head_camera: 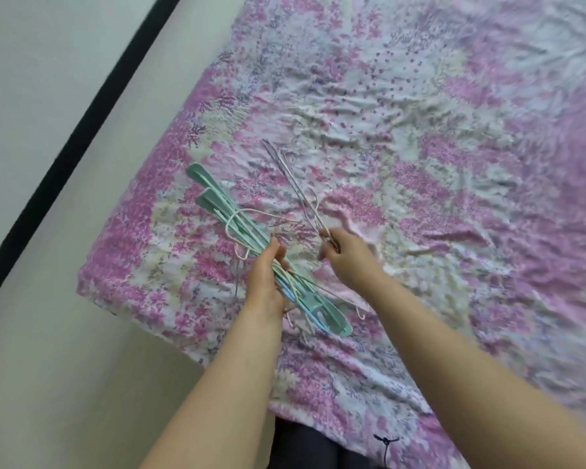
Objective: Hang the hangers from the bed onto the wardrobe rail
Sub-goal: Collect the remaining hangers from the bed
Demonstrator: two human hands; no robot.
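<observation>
Right, biggest risk is the bunch of hangers (pixel 244 238) in my left hand (pixel 266 275): hooks and arms are crossed, so they could snag or slide out w/ one loose grip. My right hand (pixel 345 262) pinches thin wire hangers (pixel 298 191) just beside it; they're springy, may catch the sheet (pixel 454 164) or tangle w/ the rest when joined. No wardrobe rail in view yet. Bed covered in wrinkled pink floral cloth, soft, uneven. Pale floor (pixel 48 333) on the left, dark strip (pixel 82 130) along the far left.
</observation>
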